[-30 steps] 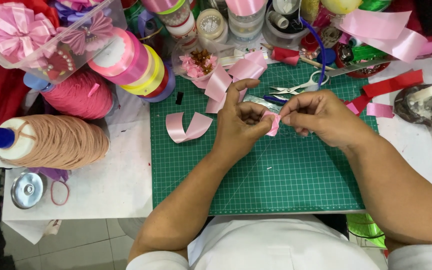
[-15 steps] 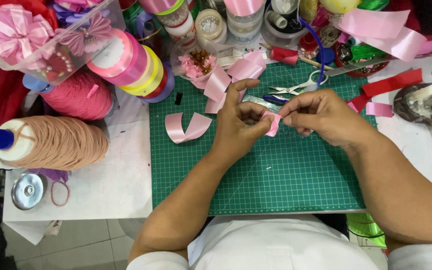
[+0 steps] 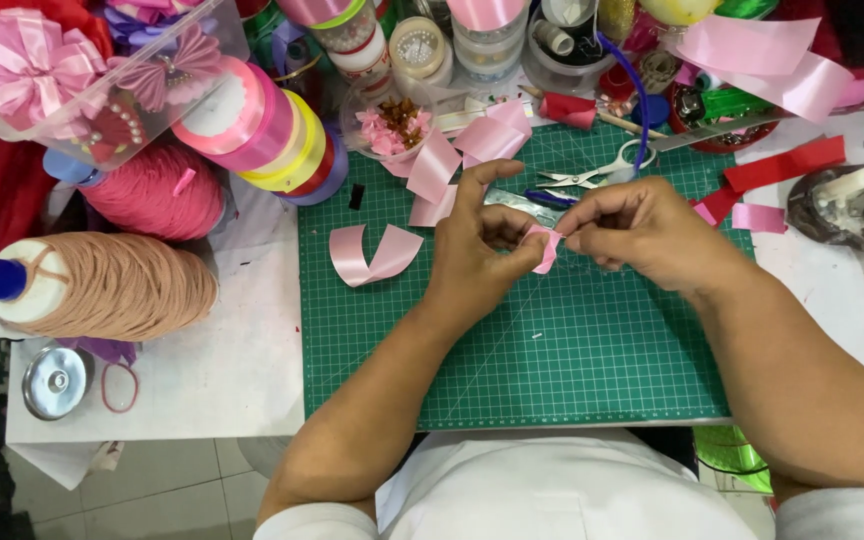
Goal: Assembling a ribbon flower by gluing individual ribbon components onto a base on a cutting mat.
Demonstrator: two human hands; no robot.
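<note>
Both hands pinch a small pink ribbon piece (image 3: 544,246) above the green cutting mat (image 3: 512,350): left hand (image 3: 477,255), right hand (image 3: 642,232). A clear tub (image 3: 102,140) at the worktop's far left holds pink ribbon bows (image 3: 27,65); a small clear cup (image 3: 392,125) holds pink scraps

One view only — a camera worn on the person's head, looking almost straight down onto the green cutting mat (image 3: 512,360). It sits close: the mat fills the middle of the frame, with the person's white-clad chest at the bottom edge below the mat and both forearms running up from there onto it. The far edge of the mat lies toward the top of the frame, beyond it a crowded row of ribbon rolls (image 3: 252,125). Left of the mat — white tabletop (image 3: 232,350), then floor. No second view to compare.
</note>
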